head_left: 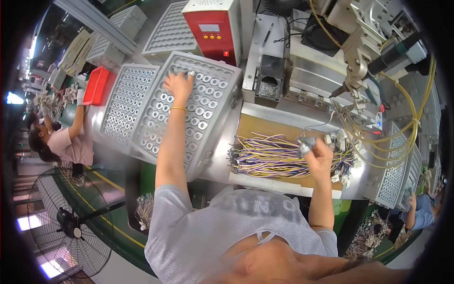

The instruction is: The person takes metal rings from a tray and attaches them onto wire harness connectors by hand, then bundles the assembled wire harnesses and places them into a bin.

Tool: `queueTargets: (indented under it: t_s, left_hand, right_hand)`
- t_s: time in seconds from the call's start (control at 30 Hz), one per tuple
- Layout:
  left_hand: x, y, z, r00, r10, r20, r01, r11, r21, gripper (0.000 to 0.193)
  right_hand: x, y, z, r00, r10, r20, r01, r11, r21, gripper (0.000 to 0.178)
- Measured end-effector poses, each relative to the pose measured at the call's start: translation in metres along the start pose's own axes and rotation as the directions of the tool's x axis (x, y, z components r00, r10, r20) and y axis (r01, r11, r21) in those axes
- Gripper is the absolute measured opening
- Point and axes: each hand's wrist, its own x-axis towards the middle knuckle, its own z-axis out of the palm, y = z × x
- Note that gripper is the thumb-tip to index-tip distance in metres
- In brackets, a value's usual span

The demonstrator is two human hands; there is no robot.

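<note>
My left hand (179, 87) reaches over the far part of a grey plastic tray (229, 71) filled with rows of round metal parts (207, 102), each with a hole or hub in its middle. Its fingers are spread down among the parts in the back row, and the fingertips are partly hidden. In my right hand (319, 158) is a small grey cylindrical metal part (306, 146), pinched between thumb and fingers. That hand hovers above a bundle of yellow, purple and white wires (272, 157) with pale connectors (336, 178), lying on a brown board (257, 127).
A red and white control box (213, 31) stands behind the tray. Beside it is a machine with a pointed nozzle (339, 91) and yellow hoses (416, 111). A second parts tray (125, 102) sits left. A red bin (96, 85), a fan (71, 225) and co-workers are around.
</note>
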Motion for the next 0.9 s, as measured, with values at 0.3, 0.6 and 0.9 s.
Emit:
queueTargets:
  t_s: [0.3,0.6,0.9]
  left_hand:
    - [-0.083,0.063,-0.117,0.760,0.407,0.507,0.580,-0.073,-0.811,0.031]
    - [-0.170,0.134,-0.159,0.602,0.623,0.499,0.682,-0.077,-0.727,0.043]
    - [-0.177,0.143,-0.172,0.674,0.660,0.332,0.562,-0.167,-0.810,0.040]
  right_hand:
    - [0.024,0.002,0.022,0.989,-0.148,0.024,0.150,0.960,-0.236,0.012]
    - [0.018,-0.001,0.027,0.993,-0.119,-0.020,0.114,0.981,-0.155,0.007]
    - [0.012,-0.004,0.019,0.976,-0.216,-0.002,0.212,0.961,-0.179,0.011]
